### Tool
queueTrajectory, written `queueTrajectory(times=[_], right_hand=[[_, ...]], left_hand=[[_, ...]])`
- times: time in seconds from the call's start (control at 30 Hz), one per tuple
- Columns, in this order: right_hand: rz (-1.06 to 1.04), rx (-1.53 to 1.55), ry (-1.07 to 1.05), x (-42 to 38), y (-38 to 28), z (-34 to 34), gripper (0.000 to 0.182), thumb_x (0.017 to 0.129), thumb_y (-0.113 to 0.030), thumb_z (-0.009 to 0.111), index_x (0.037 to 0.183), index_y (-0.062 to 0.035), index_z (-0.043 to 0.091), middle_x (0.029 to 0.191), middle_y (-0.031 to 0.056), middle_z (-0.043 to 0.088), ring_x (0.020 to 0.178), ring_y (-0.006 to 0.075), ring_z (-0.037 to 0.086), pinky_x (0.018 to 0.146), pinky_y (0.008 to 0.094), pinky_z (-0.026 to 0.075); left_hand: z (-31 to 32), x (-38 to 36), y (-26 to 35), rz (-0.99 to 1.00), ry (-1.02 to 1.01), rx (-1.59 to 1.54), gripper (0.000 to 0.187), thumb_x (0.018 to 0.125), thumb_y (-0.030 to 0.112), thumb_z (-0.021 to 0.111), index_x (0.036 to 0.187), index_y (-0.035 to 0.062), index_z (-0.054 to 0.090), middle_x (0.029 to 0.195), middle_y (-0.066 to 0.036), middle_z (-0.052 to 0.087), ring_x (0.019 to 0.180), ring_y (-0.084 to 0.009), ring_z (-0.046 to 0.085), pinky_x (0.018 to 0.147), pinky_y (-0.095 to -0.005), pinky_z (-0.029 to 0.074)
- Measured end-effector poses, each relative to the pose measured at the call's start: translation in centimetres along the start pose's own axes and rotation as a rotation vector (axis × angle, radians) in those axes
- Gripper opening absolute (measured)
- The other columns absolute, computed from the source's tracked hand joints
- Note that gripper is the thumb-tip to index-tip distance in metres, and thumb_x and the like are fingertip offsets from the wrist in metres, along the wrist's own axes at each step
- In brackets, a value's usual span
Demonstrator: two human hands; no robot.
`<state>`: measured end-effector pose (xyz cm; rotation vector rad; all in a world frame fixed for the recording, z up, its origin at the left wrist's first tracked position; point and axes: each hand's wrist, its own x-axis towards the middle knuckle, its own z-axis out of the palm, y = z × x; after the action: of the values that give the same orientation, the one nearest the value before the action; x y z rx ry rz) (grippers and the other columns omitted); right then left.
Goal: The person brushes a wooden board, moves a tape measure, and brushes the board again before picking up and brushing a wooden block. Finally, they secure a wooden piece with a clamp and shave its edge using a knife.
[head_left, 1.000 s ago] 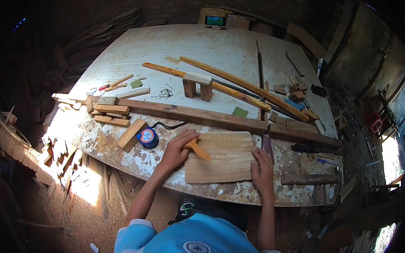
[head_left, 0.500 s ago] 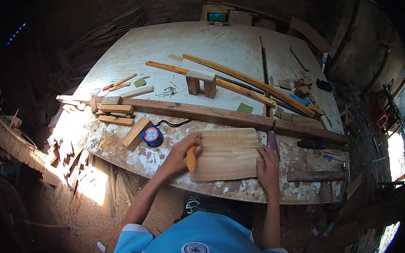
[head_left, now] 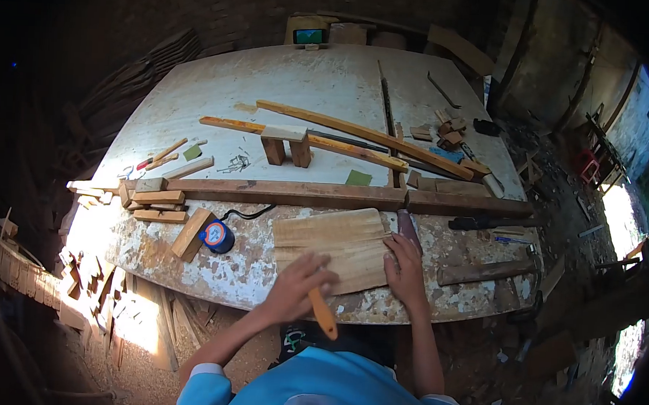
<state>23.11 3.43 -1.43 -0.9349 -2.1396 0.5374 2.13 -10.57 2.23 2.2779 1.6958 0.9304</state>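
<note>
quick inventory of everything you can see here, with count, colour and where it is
worktable: 1, whitish, stained, centre
wooden board: 1, light brown, near edge
orange handle: 1, in left hand
tape measure: 1, blue, left of board
beams: 2, brown, across table
long strips: 2, yellow-brown, beyond beams
small wooden stand: 1, brown, mid-table
nails: uncounted, grey, left of stand
squares: 2, green, beyond beams
blocks: several, brown, table's left
screen: 1, lit, far edge
scrap wood: uncounted, brown, floor left
left hand: 1, over board's near-left part
right hand: 1, at board's right edge
</note>
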Motion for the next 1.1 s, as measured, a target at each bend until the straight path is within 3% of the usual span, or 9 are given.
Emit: queueTrajectory(times=[0.07, 0.13, 0.27, 0.3, 0.4, 0.5, 0.63, 0.97, 1.1], right_hand=[[-0.004, -0.010, -0.009, -0.2, 0.0, 0.0, 0.030, 0.080, -0.011, 0.055, 0.109, -0.0026, 0.057, 0.118, 0.0167, 0.052, 0.117, 0.0331, 0.043, 0.102, 0.0429, 0.030], [-0.008, 0.000, 0.009, -0.2, 0.1, 0.0, 0.029, 0.080, -0.011, 0.055, 0.108, -0.0028, 0.058, 0.117, 0.0167, 0.052, 0.115, 0.0333, 0.045, 0.101, 0.0432, 0.030], [-0.058, 0.015, 0.027, 1.6, 0.1, 0.6, 0.029, 0.079, -0.010, 0.056, 0.107, -0.0024, 0.058, 0.115, 0.0175, 0.053, 0.113, 0.0338, 0.047, 0.101, 0.0435, 0.031], [-0.027, 0.004, 0.021, -0.3, 0.2, 0.0, 0.029, 0.079, -0.009, 0.056, 0.107, -0.0023, 0.059, 0.114, 0.0177, 0.054, 0.112, 0.0340, 0.047, 0.101, 0.0436, 0.031], [-0.030, -0.008, -0.023, 0.3, 0.6, 0.3, 0.028, 0.078, -0.008, 0.055, 0.106, -0.0021, 0.059, 0.113, 0.0184, 0.054, 0.111, 0.0350, 0.047, 0.100, 0.0436, 0.032], [0.140, -0.014, -0.078, -3.2, -1.5, 0.0, 0.030, 0.074, -0.008, 0.057, 0.103, -0.0023, 0.061, 0.117, 0.0174, 0.052, 0.114, 0.0330, 0.046, 0.099, 0.0428, 0.031], [-0.029, -0.072, -0.025, 1.1, 0.2, 0.3, 0.029, 0.075, -0.007, 0.055, 0.103, -0.0018, 0.059, 0.120, 0.0180, 0.050, 0.113, 0.0356, 0.045, 0.099, 0.0426, 0.031], [0.079, -0.066, -0.053, 1.1, -0.5, 0.5, 0.030, 0.077, -0.006, 0.052, 0.107, -0.0043, 0.057, 0.115, 0.0140, 0.052, 0.114, 0.0321, 0.045, 0.098, 0.0429, 0.030], [0.061, -0.076, -0.053, 1.0, -0.4, 0.2, 0.031, 0.077, -0.006, 0.053, 0.108, -0.0048, 0.057, 0.115, 0.0144, 0.052, 0.115, 0.0323, 0.045, 0.099, 0.0436, 0.031]], left_hand=[[-0.8, -0.9, 3.4, -0.181, -0.218, -0.514, 0.021, 0.088, 0.019, 0.054, 0.105, 0.0076, 0.058, 0.120, -0.018, 0.053, 0.113, -0.0332, 0.050, 0.095, -0.0398, 0.039], [-1.9, -0.5, 3.0, -0.256, 0.046, -0.700, 0.019, 0.088, 0.017, 0.053, 0.103, 0.0060, 0.059, 0.118, -0.018, 0.054, 0.111, -0.0311, 0.052, 0.093, -0.0373, 0.041], [-2.8, 2.1, -2.8, -0.351, 0.462, 0.034, 0.020, 0.088, 0.016, 0.052, 0.101, 0.0027, 0.059, 0.112, -0.020, 0.056, 0.105, -0.0321, 0.056, 0.090, -0.0401, 0.042], [-2.2, 2.2, -2.7, -0.441, 0.334, -0.277, 0.021, 0.088, 0.016, 0.051, 0.102, 0.0008, 0.058, 0.110, -0.020, 0.057, 0.103, -0.0322, 0.056, 0.090, -0.0391, 0.042], [-0.1, 0.7, 0.1, -0.188, 0.111, -0.063, 0.021, 0.089, 0.015, 0.050, 0.103, 0.0004, 0.058, 0.110, -0.019, 0.058, 0.104, -0.0313, 0.056, 0.089, -0.0345, 0.043], [-2.3, 0.3, 2.6, -0.382, 0.106, -0.648, 0.018, 0.083, 0.006, 0.058, 0.101, 0.0025, 0.059, 0.114, -0.018, 0.057, 0.105, -0.0314, 0.056, 0.088, -0.0315, 0.044], [-2.2, 1.6, -1.4, -0.273, 0.372, 0.117, 0.018, 0.080, 0.010, 0.059, 0.097, 0.0046, 0.060, 0.115, -0.018, 0.054, 0.108, -0.0364, 0.051, 0.094, -0.0458, 0.038], [1.0, 2.0, -3.1, -0.288, 0.156, 0.195, 0.027, 0.081, 0.021, 0.060, 0.107, 0.0114, 0.060, 0.120, -0.015, 0.051, 0.114, -0.0437, 0.044, 0.096, -0.0511, 0.035], [0.7, 1.5, 0.5, -0.186, -0.023, -0.263, 0.029, 0.082, 0.017, 0.060, 0.109, 0.0073, 0.058, 0.121, -0.017, 0.051, 0.114, -0.0406, 0.046, 0.096, -0.0470, 0.037]])
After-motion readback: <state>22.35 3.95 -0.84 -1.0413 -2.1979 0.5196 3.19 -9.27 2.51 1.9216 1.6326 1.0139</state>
